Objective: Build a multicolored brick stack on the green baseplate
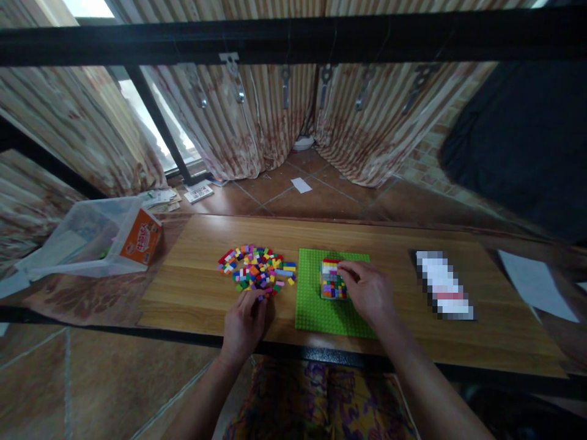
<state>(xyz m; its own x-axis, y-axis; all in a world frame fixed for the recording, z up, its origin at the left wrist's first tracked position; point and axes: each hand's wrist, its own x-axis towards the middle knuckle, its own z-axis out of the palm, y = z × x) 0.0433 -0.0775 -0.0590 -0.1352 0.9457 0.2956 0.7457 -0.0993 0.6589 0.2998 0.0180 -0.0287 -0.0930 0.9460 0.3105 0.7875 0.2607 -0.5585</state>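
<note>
Patterned cloth (pixel 321 397) fills the bottom of the head view, right under the camera, and just beyond it we have both bare hands out over the wooden tabletop (pixel 183 305), well apart! Between the forearms sits the green baseplate (pixel 312 315), squarely in front of the body, probably so that either hand can get at it. On it, left of centre: a compact block of coloured bricks (pixel 331 286), rows packed tight, red and white along the far side. Over to the left, a loose brick pile (pixel 257 269), spread out rather than heaped, which likely makes single pieces easier to pick out.

Now the hands! Left hand (pixel 243 321): fingers curled low at the pile's near edge, beside a few purple bricks; whether thumb and finger are closed on one, I cannot tell. Right hand (pixel 371 293): palm down, thumb and forefinger drawn close at the block's right side, tips seemingly touching its top. Is a brick pinched there? Too small to call. That fine, fingertip posture suits pieces this tiny.
</note>
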